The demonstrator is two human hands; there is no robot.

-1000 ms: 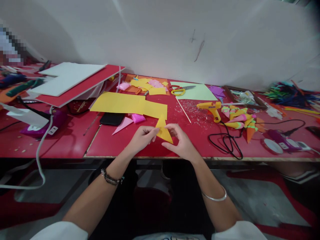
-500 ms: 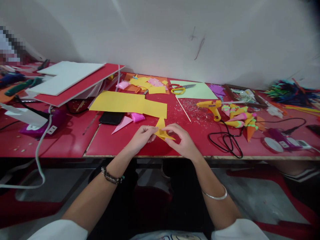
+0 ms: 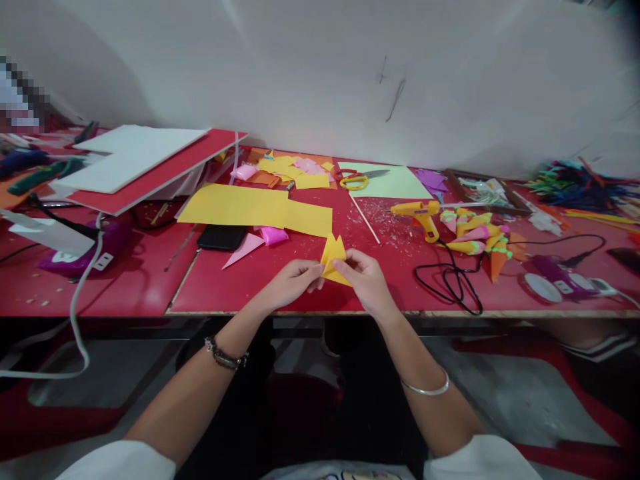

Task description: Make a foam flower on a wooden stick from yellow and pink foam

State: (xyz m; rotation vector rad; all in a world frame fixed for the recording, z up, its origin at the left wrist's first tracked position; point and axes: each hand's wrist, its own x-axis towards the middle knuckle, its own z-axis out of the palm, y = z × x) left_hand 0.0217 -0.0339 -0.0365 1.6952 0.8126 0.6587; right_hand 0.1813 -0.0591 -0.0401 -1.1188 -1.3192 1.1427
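A small folded piece of yellow paper (image 3: 334, 257) is held up between both hands over the near edge of the red table, two pointed corners upward. My left hand (image 3: 296, 283) pinches its left side, thumb and fingers closed. On the right side, my right hand (image 3: 366, 277) grips it with the thumb in front and the fingers behind. Just beyond lies a long yellow paper sheet (image 3: 250, 208). To the left are a pink paper triangle (image 3: 244, 251), a pink packet (image 3: 274, 235) and a black phone-like object (image 3: 221, 237).
Scissors (image 3: 357, 180) lie on a pale green sheet (image 3: 397, 181). A yellow glue gun (image 3: 420, 215) with a looping black cable (image 3: 453, 283) sits right, beside several yellow, pink and orange cones (image 3: 475, 233). Boards (image 3: 135, 160) are stacked left, near a purple power strip (image 3: 80, 250).
The yellow paper has shifted slightly right and been folded closer together, its right flap now turned upward. My right hand's fingers have closed on it.
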